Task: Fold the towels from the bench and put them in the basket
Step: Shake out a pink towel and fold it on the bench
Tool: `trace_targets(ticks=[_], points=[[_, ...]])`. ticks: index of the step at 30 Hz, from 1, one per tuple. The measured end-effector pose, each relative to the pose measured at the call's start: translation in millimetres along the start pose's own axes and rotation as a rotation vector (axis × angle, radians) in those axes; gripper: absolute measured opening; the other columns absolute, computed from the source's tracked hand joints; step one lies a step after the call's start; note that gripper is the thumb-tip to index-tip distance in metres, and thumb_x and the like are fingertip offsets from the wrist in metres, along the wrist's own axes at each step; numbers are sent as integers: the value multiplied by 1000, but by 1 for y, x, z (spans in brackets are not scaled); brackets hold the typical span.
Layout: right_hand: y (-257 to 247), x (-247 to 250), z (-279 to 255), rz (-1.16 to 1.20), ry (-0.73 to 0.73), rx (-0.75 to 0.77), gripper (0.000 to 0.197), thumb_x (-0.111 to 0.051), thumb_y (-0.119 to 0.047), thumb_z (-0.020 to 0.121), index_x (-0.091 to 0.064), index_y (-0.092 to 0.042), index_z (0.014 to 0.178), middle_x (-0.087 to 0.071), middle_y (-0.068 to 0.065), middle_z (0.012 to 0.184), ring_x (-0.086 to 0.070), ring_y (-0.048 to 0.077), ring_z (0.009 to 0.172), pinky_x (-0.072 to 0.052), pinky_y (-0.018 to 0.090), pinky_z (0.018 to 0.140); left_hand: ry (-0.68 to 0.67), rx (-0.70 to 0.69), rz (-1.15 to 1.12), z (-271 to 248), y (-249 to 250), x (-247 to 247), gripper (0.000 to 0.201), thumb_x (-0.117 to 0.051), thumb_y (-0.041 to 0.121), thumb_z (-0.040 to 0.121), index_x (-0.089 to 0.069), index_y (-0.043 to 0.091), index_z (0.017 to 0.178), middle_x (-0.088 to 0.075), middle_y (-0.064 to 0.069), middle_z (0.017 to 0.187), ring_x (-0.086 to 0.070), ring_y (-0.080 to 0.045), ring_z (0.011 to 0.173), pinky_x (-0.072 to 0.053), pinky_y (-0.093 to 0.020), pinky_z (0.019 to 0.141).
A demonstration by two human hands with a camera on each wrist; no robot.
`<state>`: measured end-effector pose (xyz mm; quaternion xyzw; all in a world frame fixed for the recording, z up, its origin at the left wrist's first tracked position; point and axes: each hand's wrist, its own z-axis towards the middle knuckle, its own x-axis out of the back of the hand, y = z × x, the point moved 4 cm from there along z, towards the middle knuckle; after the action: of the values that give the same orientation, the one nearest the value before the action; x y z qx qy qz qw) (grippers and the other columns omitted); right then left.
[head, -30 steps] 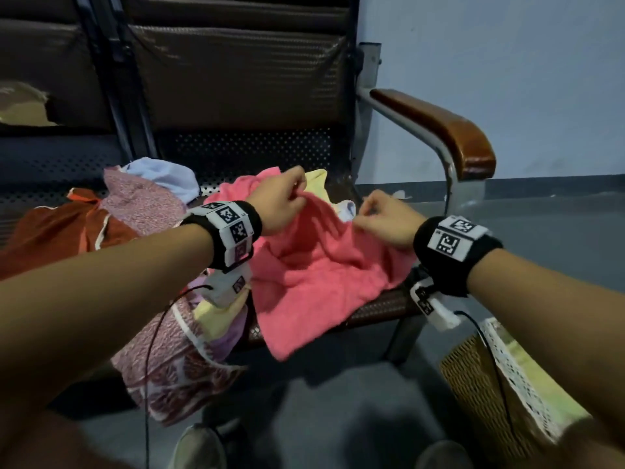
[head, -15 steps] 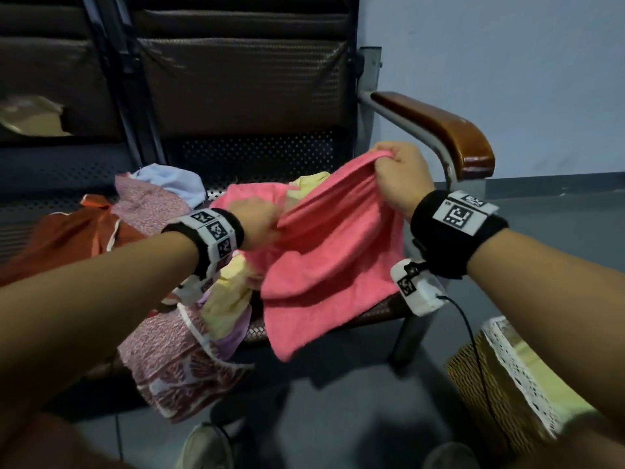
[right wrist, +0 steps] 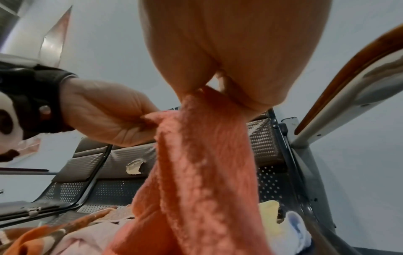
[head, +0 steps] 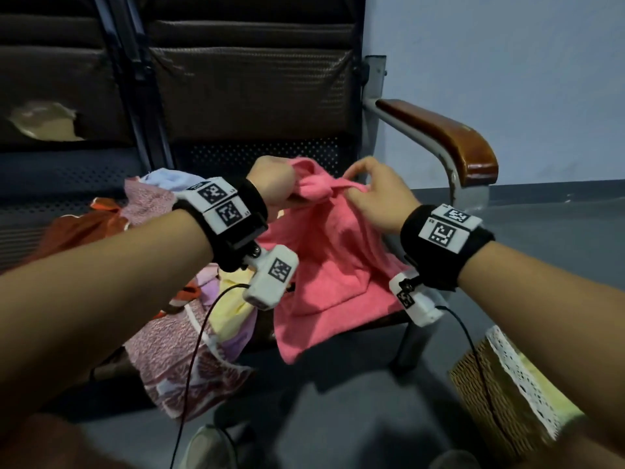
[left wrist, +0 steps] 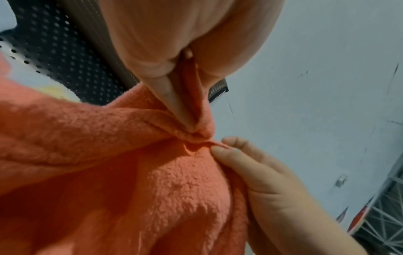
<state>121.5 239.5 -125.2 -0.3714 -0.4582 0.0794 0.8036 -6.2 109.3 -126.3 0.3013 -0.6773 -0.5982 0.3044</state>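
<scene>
Item: pink towel (head: pixel 338 265), one piece, lifted at its top edge, centre of the head view; the rest hangs down and spreads over the front lip of the bench (head: pixel 263 154), one corner drooping past it toward the floor

Your grip, left hand (head: pixel 274 184): fingers curled round a bunched section of the top edge, pinching it between thumb and fingers

Your grip, right hand (head: pixel 375 194): thumb and forefinger pinching the same edge just beside the left, the other fingers loosely spread; the two pinches nearly touch

Key relation: the cloth hangs below both grips, its long run going down and toward you; the free edge runs rightward from your right hand, so that hand is the nearer one to slide out along it, judged as the way to draw the edge straight for a fold

Surface: perforated metal seat, dark padded back, wooden armrest (head: pixel 449 137) at right of frame

Other stock on the bench: patterned pink cloth (head: pixel 176 360), orange cloth (head: pixel 77 228), pale blue and yellow pieces, left of centre

Destination: wicker basket (head: pixel 487 384), lace-trimmed, on the floor at lower right of frame, below your right forearm

Room: pale blue wall, grey floor
</scene>
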Motion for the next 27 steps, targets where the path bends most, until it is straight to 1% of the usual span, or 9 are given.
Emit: trace_targets(ticks=[4,6,9,11,13,18,20,23,27], points=[[-21,-1,-11,29,-59,255,18,-50,-7,90,-45,-22,99,-48,-11,71,-47,10,60,-39,35,66,161,-74,188,8,-2,13,15,-81,8,74,-69,17,72,-71,-3,69,-68,-18,62,-57,-28,56],[-31,-7,-16,-62,-197,329,28,-43,0,83,-59,-23,82,-60,-9,74,-58,15,68,-48,37,73,283,-90,245,12,-1,27,17,-78,19,71,-63,18,65,-73,-9,73,-73,-26,71,-63,-40,69],[-28,-21,-23,-254,-370,218,40,-43,-4,79,-76,-26,73,-66,-18,61,-60,-1,64,-46,17,66,268,-100,202,9,2,29,18,-64,28,72,-62,16,58,-72,-13,74,-73,-35,82,-60,-54,78],[-26,-27,-22,-276,-350,150,31,-50,-14,86,-79,-27,85,-61,-23,54,-56,-7,60,-37,7,62,230,-64,185,7,2,23,31,-58,31,81,-67,14,56,-72,-9,71,-73,-33,82,-61,-53,79],[-27,-33,-20,-260,-292,110,20,-58,-34,89,-76,-26,86,-65,-14,66,-59,2,68,-43,19,70,178,-31,193,5,4,15,36,-51,30,91,-70,12,66,-73,-9,75,-73,-35,84,-62,-50,77],[-23,-46,-7,-274,-112,-65,56,-62,-73,76,-58,-18,65,-65,5,74,-60,24,68,-38,30,54,118,-185,360,-3,19,-1,36,-51,33,87,-76,16,68,-73,1,65,-70,-26,76,-55,-34,71],[-22,-51,0,-112,-101,-89,43,-63,-52,87,-59,-16,65,-62,8,74,-58,27,69,-42,32,60,74,-209,314,-1,19,-4,31,-53,27,91,-79,11,82,-74,-5,76,-69,-26,79,-54,-35,76],[-21,-55,8,174,-58,-167,30,-57,-17,90,-58,-16,60,-59,8,68,-54,24,67,-43,37,66,78,-223,226,3,19,5,30,-50,14,97,-77,1,93,-70,-13,79,-62,-22,64,-47,-26,60],[-18,-51,12,434,0,-312,39,-47,-19,92,-57,-21,54,-53,-5,57,-48,13,57,-40,31,60,195,-211,106,6,14,31,32,-41,-2,95,-73,-3,89,-67,-9,66,-60,-10,46,-42,-17,44]])
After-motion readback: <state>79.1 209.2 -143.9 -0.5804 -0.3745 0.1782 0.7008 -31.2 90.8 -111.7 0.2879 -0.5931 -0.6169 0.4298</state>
